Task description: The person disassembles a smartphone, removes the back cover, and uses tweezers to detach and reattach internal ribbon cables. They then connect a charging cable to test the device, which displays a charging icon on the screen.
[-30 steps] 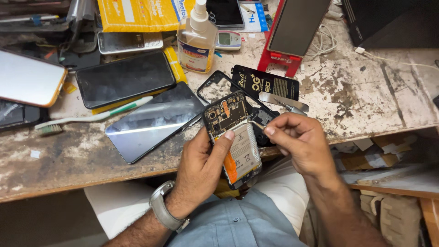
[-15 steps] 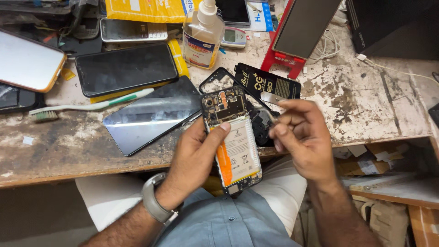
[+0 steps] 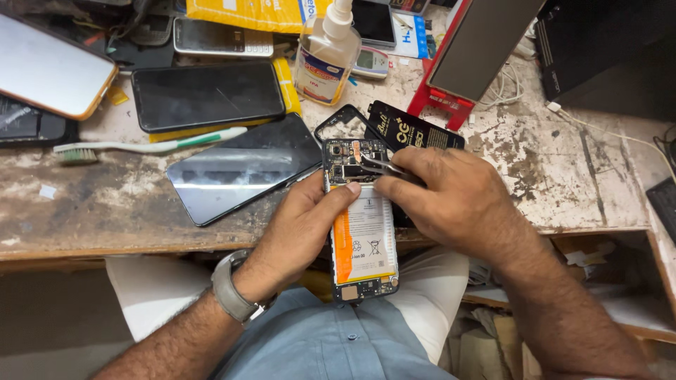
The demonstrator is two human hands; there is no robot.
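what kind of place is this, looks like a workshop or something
Most likely a phone repair bench. The left hand holds an opened phone with its battery bared, the right hand works tweezers at it, and other phones lie on the worn table.

- An opened phone (image 3: 360, 232) is held over the lap, before the workbench (image 3: 577, 169) edge, by the left hand (image 3: 299, 229).
- Tweezers (image 3: 377, 165) in the right hand (image 3: 451, 200) are set on its upper end.
- A glass panel (image 3: 243, 169) lies left of it; a toothbrush (image 3: 148, 146) lies behind that.
- A bottle (image 3: 326, 53) stands at the back.
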